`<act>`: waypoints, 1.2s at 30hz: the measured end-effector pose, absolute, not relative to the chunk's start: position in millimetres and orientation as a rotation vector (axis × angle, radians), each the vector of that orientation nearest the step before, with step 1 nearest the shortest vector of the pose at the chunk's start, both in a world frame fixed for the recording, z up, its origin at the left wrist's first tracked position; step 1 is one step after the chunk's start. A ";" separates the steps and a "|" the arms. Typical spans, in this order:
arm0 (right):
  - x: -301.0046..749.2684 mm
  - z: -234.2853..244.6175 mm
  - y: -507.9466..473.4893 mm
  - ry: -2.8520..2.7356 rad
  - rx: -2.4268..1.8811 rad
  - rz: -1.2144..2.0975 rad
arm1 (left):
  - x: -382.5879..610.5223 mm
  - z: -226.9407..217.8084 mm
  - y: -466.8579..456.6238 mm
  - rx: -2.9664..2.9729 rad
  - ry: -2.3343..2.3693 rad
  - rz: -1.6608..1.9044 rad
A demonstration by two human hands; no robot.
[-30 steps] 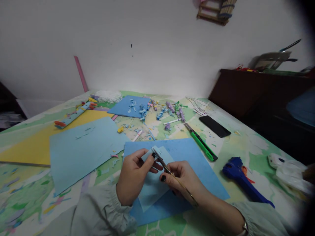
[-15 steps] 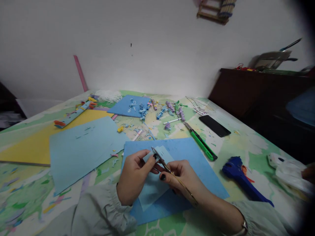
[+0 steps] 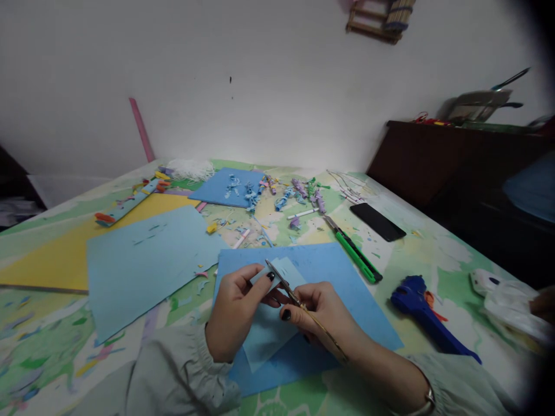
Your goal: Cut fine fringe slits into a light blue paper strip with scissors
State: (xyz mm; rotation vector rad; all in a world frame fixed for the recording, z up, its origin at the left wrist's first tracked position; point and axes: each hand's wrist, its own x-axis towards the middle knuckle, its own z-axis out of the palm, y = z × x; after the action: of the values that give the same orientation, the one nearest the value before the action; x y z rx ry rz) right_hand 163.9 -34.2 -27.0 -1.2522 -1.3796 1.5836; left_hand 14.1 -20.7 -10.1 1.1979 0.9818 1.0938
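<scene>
My left hand [image 3: 237,306] pinches a small piece of light blue foam sheet [image 3: 260,276] between thumb and fingers. In my right hand [image 3: 323,315] is a pair of scissors [image 3: 281,279], its blades pointing up and left against the small piece. The handles run back under my right palm and are partly hidden. Below both hands a light blue rectangle of sheet [image 3: 264,344] lies on a larger blue sheet [image 3: 355,323]. My fingers cover part of the small piece, so its full outline cannot be made out.
A green utility knife [image 3: 358,257], a black phone [image 3: 378,221] and a blue glue gun [image 3: 427,323] lie to the right. Light blue sheet [image 3: 147,266] and yellow sheet [image 3: 47,260] are at left. Small rolled foam pieces [image 3: 284,198] and scraps lie behind. Another person's hand [image 3: 544,301] shows far right.
Almost nothing differs. Both hands keep their grip in the same place, and the scissor tips have shifted very slightly left.
</scene>
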 end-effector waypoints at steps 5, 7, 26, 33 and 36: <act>166.4 -29.0 -34.1 -1.431 -1.241 1.548 | 13.7 -9.4 -21.6 1.188 0.962 1.095; 166.9 -29.0 -34.4 -1.431 -1.243 1.542 | 13.6 -10.2 -21.8 1.189 0.952 1.094; 167.7 -23.8 -35.9 -1.518 -1.162 1.548 | 13.0 -9.6 -22.7 1.191 1.008 1.121; 168.0 -23.1 -35.2 -1.537 -1.145 1.554 | 13.9 -7.8 -19.9 1.203 1.043 1.121; 168.4 -23.4 -35.4 -1.527 -1.156 1.557 | 14.2 -8.1 -20.2 1.208 1.061 1.126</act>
State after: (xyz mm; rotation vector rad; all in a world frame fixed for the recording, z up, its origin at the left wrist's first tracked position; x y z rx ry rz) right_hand 168.4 -35.4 -23.4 -1.1557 -1.5268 1.5574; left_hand 14.2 -20.2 -8.1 1.2083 1.0613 1.1259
